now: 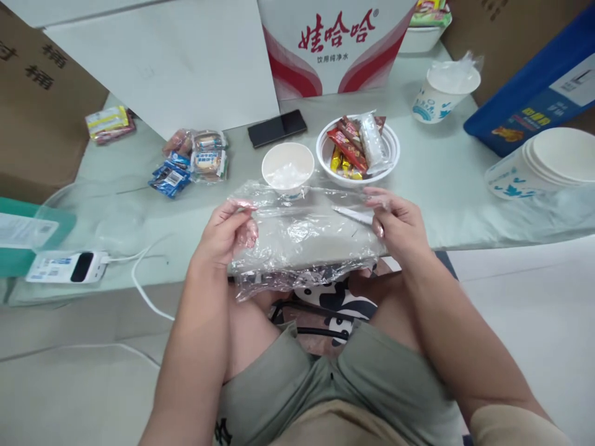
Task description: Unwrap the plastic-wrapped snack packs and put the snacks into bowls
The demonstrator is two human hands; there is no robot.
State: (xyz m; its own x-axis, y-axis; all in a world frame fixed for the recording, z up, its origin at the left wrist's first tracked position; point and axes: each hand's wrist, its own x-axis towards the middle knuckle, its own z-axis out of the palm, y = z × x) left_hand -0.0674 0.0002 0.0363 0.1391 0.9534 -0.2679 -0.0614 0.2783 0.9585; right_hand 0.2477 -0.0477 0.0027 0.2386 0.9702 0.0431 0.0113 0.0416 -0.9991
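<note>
A crinkled sheet of clear plastic film [302,232] is stretched between my two hands over the table's front edge. My left hand [230,230] pinches its left end, and my right hand [395,220] grips the right end with curled fingers. The film's lower part hangs past the edge above my lap. Just behind it stands a white paper cup [288,164] with something whitish and translucent inside. Beyond my right hand sits a white bowl [395,152] of wrapped snack bars. A thin white strip [352,214] shows near my right fingers; its kind is unclear.
A black phone [277,127] lies behind the cup. Packaged snacks [209,158] are at the left, near a white power bank [67,267] with a cable. Stacked paper cups [515,167] lie at the right; another cup [434,102] stands farther back. Boxes [334,68] line the rear.
</note>
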